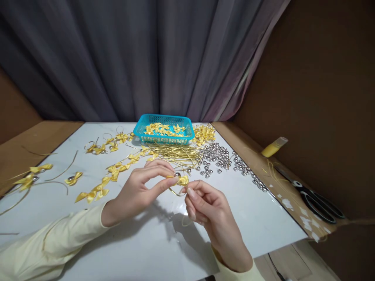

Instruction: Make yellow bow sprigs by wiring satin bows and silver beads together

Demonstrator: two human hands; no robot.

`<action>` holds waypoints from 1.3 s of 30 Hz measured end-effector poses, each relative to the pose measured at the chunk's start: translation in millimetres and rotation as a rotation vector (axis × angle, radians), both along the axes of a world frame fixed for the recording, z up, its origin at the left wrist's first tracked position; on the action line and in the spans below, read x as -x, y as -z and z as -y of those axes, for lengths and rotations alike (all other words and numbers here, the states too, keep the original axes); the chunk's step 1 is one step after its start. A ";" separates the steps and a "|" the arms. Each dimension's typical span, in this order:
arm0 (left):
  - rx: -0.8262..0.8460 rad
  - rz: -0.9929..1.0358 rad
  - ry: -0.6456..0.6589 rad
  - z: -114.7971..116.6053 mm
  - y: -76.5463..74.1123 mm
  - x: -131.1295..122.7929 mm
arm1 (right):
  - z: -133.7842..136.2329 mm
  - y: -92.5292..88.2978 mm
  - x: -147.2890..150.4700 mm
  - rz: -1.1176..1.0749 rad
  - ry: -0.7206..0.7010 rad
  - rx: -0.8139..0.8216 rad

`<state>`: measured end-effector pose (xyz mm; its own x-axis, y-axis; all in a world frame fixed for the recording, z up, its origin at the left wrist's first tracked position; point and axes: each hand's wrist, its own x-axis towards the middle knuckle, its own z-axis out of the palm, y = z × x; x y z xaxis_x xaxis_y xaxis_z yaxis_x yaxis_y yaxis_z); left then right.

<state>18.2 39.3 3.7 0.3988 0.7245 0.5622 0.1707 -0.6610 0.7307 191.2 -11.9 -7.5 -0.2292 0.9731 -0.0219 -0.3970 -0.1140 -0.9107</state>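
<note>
Just above the white board, my left hand [140,187] pinches a yellow ribbon bow [183,180] between thumb and fingers. A round silver bead [177,175] shows at the bow's upper left. From the right, my right hand [208,205] is closed on a thin gold wire [176,193], which curves in a loop below the bow. The wire's tail hangs beneath the right fingers. Part of the bow is hidden by the left fingertips.
A turquoise basket [164,139] of yellow bows stands at the back. Before it lie gold wires [175,155] and silver beads [216,154]. Loose bows [101,189] are scattered left. Scissors [316,201] and a yellow tube [274,147] lie on the right edge.
</note>
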 end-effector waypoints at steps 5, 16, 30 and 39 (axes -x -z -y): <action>-0.205 -0.082 -0.021 -1.1 0.0 0.3 | 0.9 -0.4 1.7 -0.029 0.005 0.030; -0.684 -0.288 -0.035 -0.2 5.2 4.0 | 1.8 -2.1 -1.2 0.030 -0.128 0.128; -0.352 -0.095 -0.042 7.0 0.6 -1.1 | 4.8 2.4 14.9 -0.241 -0.101 0.252; 0.058 0.158 -0.140 8.7 4.0 -3.8 | 6.1 12.3 22.4 -0.558 -0.327 0.369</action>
<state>21.9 30.5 -0.3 0.2026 0.7994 0.5655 0.1385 -0.5951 0.7916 168.8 -18.0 -19.8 -0.5786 0.8053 -0.1292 -0.6829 -0.5650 -0.4632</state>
